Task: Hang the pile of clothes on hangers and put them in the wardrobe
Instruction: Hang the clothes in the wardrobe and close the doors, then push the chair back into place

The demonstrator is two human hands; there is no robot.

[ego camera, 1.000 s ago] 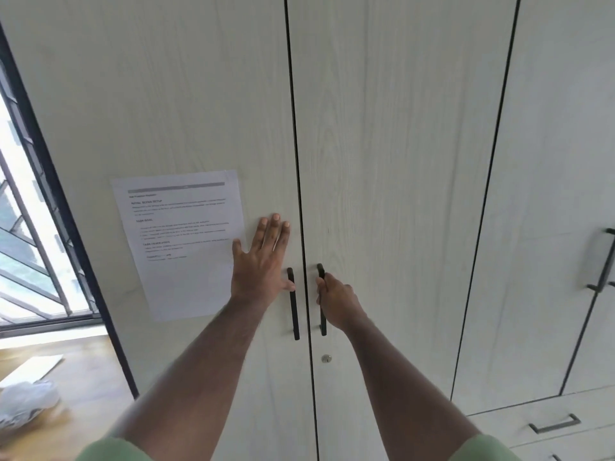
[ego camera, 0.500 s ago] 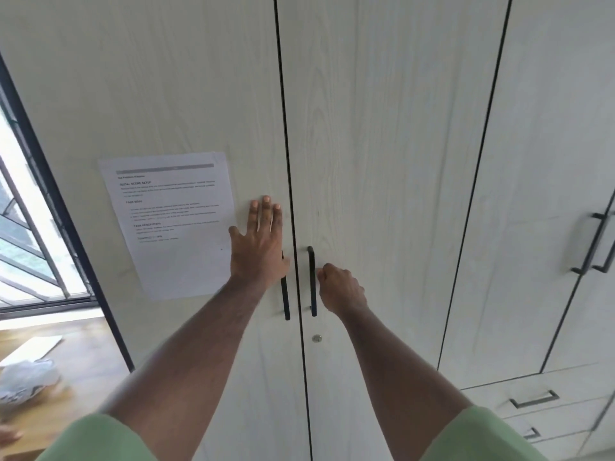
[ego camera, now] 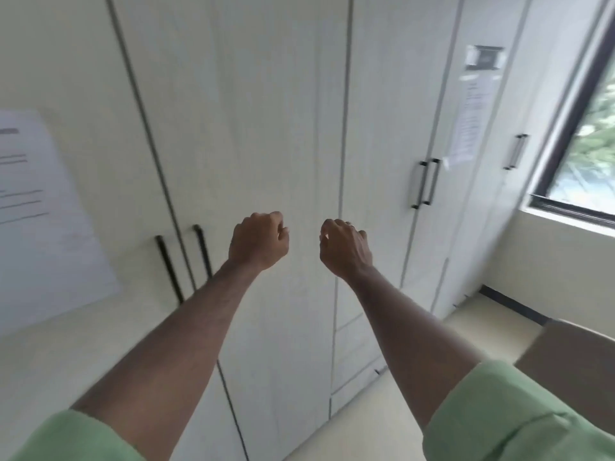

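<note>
A pale wood-grain wardrobe [ego camera: 266, 111] fills the head view, all its doors closed. Two black bar handles [ego camera: 186, 261] stand side by side at the lower left. My left hand [ego camera: 258, 241] hangs in the air to the right of those handles, fingers loosely curled, holding nothing. My right hand [ego camera: 344, 247] hovers beside it, fingers also loosely curled and empty. Both hands are clear of the doors. No clothes or hangers are in view.
A printed sheet [ego camera: 36, 211] is stuck on the left door. Another pair of handles [ego camera: 426, 184] and a second notice [ego camera: 472, 121] are on the doors to the right. A window [ego camera: 585, 141] is at far right, a brown box [ego camera: 572, 361] below it.
Both hands have come off the door and the handle and now hang free. The view has swung to the right, so the black handles and the sheet sit at the left.
</note>
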